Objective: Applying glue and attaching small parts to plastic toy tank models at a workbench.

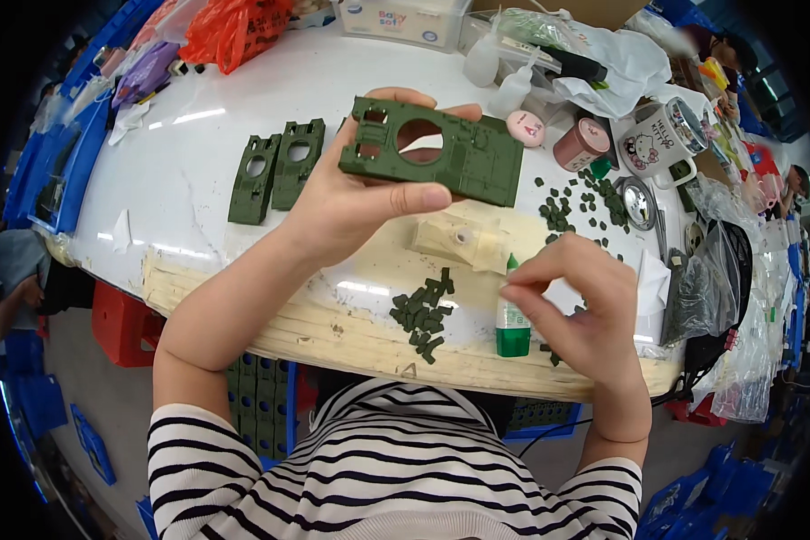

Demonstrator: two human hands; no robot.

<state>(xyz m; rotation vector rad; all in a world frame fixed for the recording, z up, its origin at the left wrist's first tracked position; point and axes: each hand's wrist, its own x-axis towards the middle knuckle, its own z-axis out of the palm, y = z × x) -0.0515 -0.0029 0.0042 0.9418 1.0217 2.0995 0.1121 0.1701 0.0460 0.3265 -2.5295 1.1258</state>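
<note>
My left hand (369, 200) grips a dark green plastic model tank hull (481, 162) by its side, raised above the table, its large round opening facing me. The thumb lies along the lower edge, fingers behind. My right hand (585, 306) is pinched, fingertips beside the nozzle of a small green-and-white glue bottle (513, 328) that stands upright; anything between them is too small to make out. Below the hull lies a block wrapped in cream tape (445, 238). Small dark green plastic parts (421, 315) form a pile left of the bottle.
Two more green hulls (250, 193) lie to the left. Other small parts (558, 214) are scattered at the right, near a pink jar (582, 144), a white mug (648, 148) and plastic bags (706, 288). An orange-red bag (234, 31) and clear box (403, 22) stand farther back.
</note>
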